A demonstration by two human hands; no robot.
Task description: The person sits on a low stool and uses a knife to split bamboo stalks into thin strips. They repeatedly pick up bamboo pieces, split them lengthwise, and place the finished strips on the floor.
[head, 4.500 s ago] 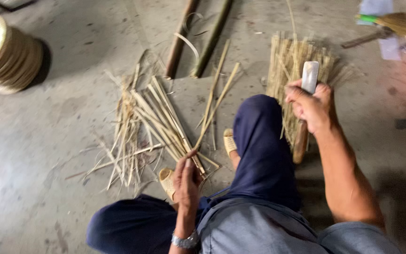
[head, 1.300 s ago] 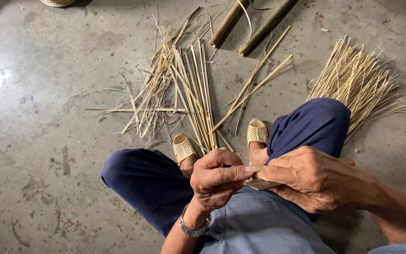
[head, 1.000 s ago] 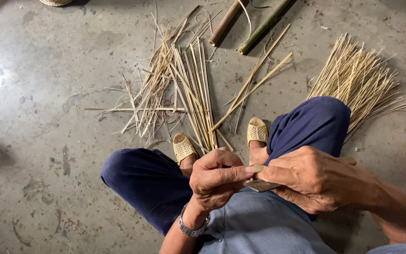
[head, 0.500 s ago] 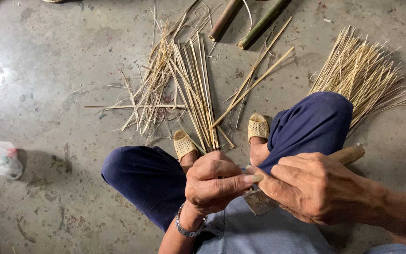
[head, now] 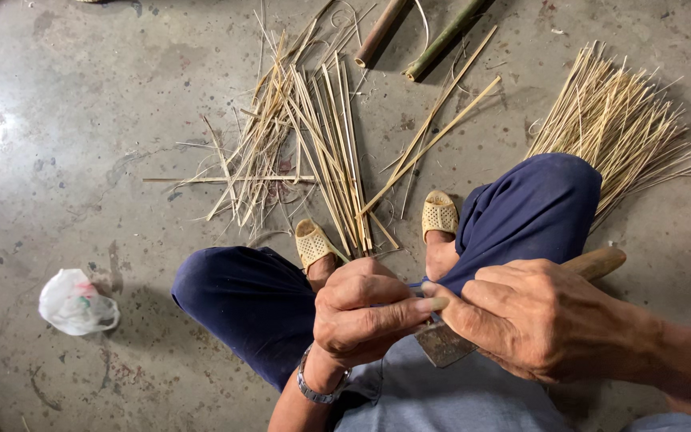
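My right hand (head: 537, 320) is closed around a knife, whose wooden handle (head: 597, 262) sticks out to the upper right and whose dull metal blade (head: 441, 346) shows below the fingers. My left hand (head: 361, 316) is curled into a fist right against it, thumb stretched out onto the right hand's fingertips. What the fist grips is hidden. Both hands hover over my lap, above my dark blue trouser legs (head: 537, 204). A pile of split bamboo strips (head: 313, 144) lies on the floor just beyond my woven sandals (head: 440, 214).
A fan of thin bamboo slivers (head: 613, 124) lies at the upper right. Two bamboo poles (head: 441, 36) rest at the top. A crumpled white plastic bag (head: 73, 302) sits on the grey concrete floor (head: 81, 160) at the left. A watch is on my left wrist (head: 313, 388).
Earlier my left hand reached down among the strips while my right held the knife up at the right. Both hands have since met over my lap. The plastic bag has come into view.
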